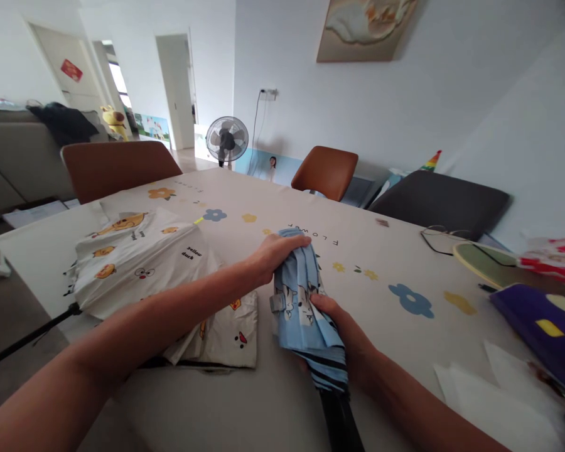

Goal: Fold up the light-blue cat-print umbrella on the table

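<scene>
A light blue folding umbrella (pixel 299 320) with cartoon animals and a black handle lies lengthwise in front of me, its cloth folded around the shaft. My left hand (pixel 277 252) is closed over its far end, the thumb stretched across the top. My right hand (pixel 346 329) grips the cloth from the right side, lower down, with its thumb on the printed figures; the other fingers are hidden beneath. A small grey strap tab (pixel 277 303) sticks out at the left of the cloth. Beside it, a white duck-print umbrella (pixel 169 270) lies loosely collapsed, partly behind my left forearm.
The table (pixel 258 194) has a flower-print cover. Glasses (pixel 445 233), a green round object (pixel 484 263), a purple package (pixel 541 333) and white tissues (pixel 499 395) lie on the right. Brown chairs (pixel 120 166) and a dark chair (pixel 440 198) surround it. A fan (pixel 226 139) stands behind.
</scene>
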{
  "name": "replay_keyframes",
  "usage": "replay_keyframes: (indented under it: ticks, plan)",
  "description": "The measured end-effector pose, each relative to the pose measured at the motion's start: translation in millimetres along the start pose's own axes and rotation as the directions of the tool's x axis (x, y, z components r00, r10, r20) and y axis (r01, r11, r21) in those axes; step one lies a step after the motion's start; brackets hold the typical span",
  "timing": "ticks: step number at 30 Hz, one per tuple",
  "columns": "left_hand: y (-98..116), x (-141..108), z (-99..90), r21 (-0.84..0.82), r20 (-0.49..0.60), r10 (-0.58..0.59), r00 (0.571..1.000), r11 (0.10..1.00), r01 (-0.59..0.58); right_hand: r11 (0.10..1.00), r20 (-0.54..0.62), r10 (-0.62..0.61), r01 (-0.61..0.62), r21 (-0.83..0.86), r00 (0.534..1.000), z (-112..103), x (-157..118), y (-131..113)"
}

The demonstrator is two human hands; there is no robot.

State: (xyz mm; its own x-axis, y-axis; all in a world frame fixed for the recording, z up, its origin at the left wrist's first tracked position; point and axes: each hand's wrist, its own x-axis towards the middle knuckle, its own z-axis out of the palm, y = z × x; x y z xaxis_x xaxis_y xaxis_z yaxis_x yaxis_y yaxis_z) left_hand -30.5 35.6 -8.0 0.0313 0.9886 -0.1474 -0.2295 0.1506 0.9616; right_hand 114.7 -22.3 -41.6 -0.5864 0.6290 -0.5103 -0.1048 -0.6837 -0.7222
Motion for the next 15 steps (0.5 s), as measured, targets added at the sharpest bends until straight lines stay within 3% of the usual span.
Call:
replay_keyframes:
  ticks: [3, 5, 8, 10, 12, 15]
  plan:
    - [-1, 2, -2.9, -0.036, 0.060, -0.016, 0.998, 0.999, 0.018, 0.999, -0.033, -0.043, 0.043, 0.010, 0.999, -3, 2, 2]
    - [0, 5, -6.7, -0.143, 0.180, -0.036, 0.983, 0.988, 0.063, 0.996, 0.014, -0.080, 0.080, 0.051, 0.997, -6, 3, 3]
    - [0, 8, -13.2, -0.354, 0.449, -0.046, 0.892, 0.908, 0.224, 0.988, 0.178, -0.112, 0.091, 0.121, 0.978, -10, 5, 3]
    - [-1, 9, -15.8, -0.456, 0.542, 0.011, 0.840, 0.844, 0.283, 0.987, 0.273, -0.115, 0.078, 0.143, 0.955, -11, 5, 4]
    - [-2, 9, -15.8, -0.490, 0.553, 0.023, 0.833, 0.817, 0.303, 0.990, 0.306, -0.097, 0.059, 0.132, 0.947, -11, 5, 6]
    - [-1, 8, -12.1, -0.437, 0.460, -0.098, 0.883, 0.840, 0.321, 0.994, 0.233, -0.072, 0.051, 0.098, 0.970, -9, 3, 7]
